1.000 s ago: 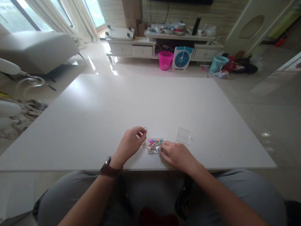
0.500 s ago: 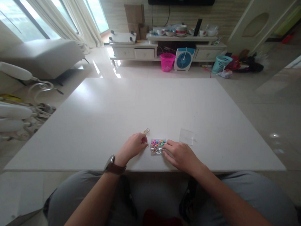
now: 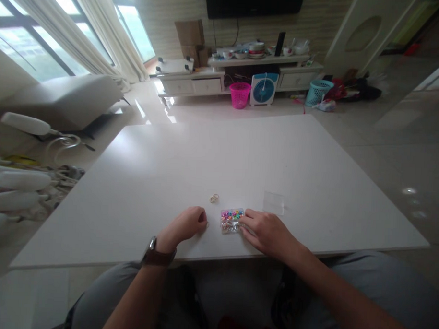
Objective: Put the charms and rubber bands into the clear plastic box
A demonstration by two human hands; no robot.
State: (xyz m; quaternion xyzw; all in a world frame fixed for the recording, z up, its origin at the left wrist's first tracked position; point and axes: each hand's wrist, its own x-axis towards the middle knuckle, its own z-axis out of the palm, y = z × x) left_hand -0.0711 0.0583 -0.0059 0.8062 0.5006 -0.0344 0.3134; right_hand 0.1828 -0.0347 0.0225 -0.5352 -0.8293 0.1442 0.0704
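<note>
A small clear plastic box (image 3: 232, 221) lies open near the table's front edge. Small multicoloured pieces fill its back part; rings sit in its front compartments. At the box's right side, my right hand (image 3: 265, 232) grips the edge between thumb and fingers. My left hand (image 3: 187, 224), wearing a watch on the wrist, is left of the box and apart from it. Its fingers are pinched on a small ring (image 3: 208, 224), mostly hidden by the fingertips. Beyond that hand, several loose rings (image 3: 214, 198) lie in a little pile.
A clear plastic lid (image 3: 274, 203) rests on the white table (image 3: 162, 167), to the right and behind the box. Past the table's far edge stand a pink basket (image 3: 239, 95), a blue and white fan (image 3: 264, 89) and a low cabinet (image 3: 193, 85). White chairs (image 3: 22, 180) are at the left.
My left hand has shifted left, away from the box, with the ring in its fingers. My right hand stays at the box's right side. The view has tilted slightly.
</note>
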